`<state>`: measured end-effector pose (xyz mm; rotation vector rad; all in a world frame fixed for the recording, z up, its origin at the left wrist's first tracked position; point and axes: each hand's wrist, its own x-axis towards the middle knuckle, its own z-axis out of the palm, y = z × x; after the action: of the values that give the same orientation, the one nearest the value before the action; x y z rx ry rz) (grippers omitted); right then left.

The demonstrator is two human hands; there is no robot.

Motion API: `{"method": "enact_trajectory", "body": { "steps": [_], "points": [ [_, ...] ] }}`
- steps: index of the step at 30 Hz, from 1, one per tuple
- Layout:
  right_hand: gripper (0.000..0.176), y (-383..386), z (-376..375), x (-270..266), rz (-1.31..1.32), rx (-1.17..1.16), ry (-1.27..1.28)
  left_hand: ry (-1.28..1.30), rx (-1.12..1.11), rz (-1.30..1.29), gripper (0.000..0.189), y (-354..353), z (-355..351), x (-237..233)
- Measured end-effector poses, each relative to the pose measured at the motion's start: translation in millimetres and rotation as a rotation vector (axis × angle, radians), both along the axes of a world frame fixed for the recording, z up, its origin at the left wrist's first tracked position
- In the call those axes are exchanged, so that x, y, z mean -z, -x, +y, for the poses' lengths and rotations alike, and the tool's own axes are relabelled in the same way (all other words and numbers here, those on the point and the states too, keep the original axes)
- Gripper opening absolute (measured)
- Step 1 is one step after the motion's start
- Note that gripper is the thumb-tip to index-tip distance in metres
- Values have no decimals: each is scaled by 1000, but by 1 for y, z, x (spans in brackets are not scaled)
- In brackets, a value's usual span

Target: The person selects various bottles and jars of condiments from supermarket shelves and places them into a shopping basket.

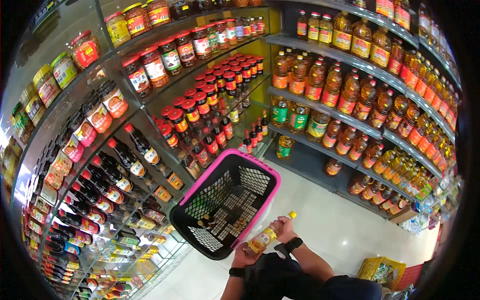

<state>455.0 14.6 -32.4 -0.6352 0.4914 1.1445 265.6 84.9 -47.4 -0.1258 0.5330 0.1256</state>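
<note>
A clear bottle [263, 240] with a yellow cap and a yellowish label lies tilted across both my hands. Its base end rests in my left hand [245, 256], fingers curled round it. My right hand [285, 232] grips the neck end just below the cap, which points up and to the right. Right beyond the hands is a black shopping basket [192, 235] with a pink rim and mesh walls. A few small brownish things [206, 220] show at its bottom. Dark bands circle both wrists.
Glass shelves on the left hold jars [140, 75] and dark sauce bottles [127, 160]. Grey shelves [325, 117] on the right carry rows of oil bottles [350, 95]. A yellow carton [382, 272] sits on the pale tiled floor [320, 220] at lower right.
</note>
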Motion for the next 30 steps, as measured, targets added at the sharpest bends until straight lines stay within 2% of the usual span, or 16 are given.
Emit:
{"method": "enact_trajectory", "body": {
  "steps": [2, 3, 6, 8, 9, 11, 14, 16, 20, 22, 23, 24, 26, 27, 28, 30],
  "points": [
    [12, -5, -34, -6, -13, 53, 127, -802, 242, 53, 49, -6, -30, 9],
    [12, -7, -48, 2, -13, 94, 206, -694, 221, -63, 47, -9, -41, 13],
    [12, -28, -78, 24, 8, 136, 207, -474, 176, -287, 45, -24, -63, 17],
    [12, -43, -87, 29, 6, 168, 176, -378, 242, -99, 48, -41, -67, 16],
    [12, -51, -88, 27, 12, 167, 188, -381, 244, -98, 48, -51, -68, 12],
    [13, -75, -87, 24, 11, 162, 191, 7, 100, 57, 53, -79, -63, 5],
    [14, -124, -80, 16, 9, 163, 140, 110, 22, 70, 47, -134, -56, 30],
    [15, -166, -81, 17, 46, 206, 91, -957, 297, -31, 49, -174, -57, -3],
    [14, -265, -93, 39, 34, 263, 67, -1206, 386, -99, 51, -277, -55, -7],
    [12, -315, -108, 62, -123, 289, -92, -1162, 373, -145, 50, -322, -57, 4],
    [12, -335, -115, 68, -107, 312, -86, -1147, 371, -157, 50, -341, -56, 9],
    [12, -342, -115, 55, -100, 313, -87, -750, 389, -95, 50, -356, -53, 13],
    [13, -360, -117, 9, -135, 392, 139, 45, 370, 7, 48, -395, -51, 18],
    [15, -379, -125, 38, -87, 362, -92, -10, 359, 17, 48, -407, -56, 6],
    [18, -380, -123, -1, -352, 246, -50, -65, 348, 28, 47, -419, -60, -7],
    [22, -405, -122, 39, -163, 367, -54, -175, 322, 80, 45, -441, -62, -15]
  ]
}}
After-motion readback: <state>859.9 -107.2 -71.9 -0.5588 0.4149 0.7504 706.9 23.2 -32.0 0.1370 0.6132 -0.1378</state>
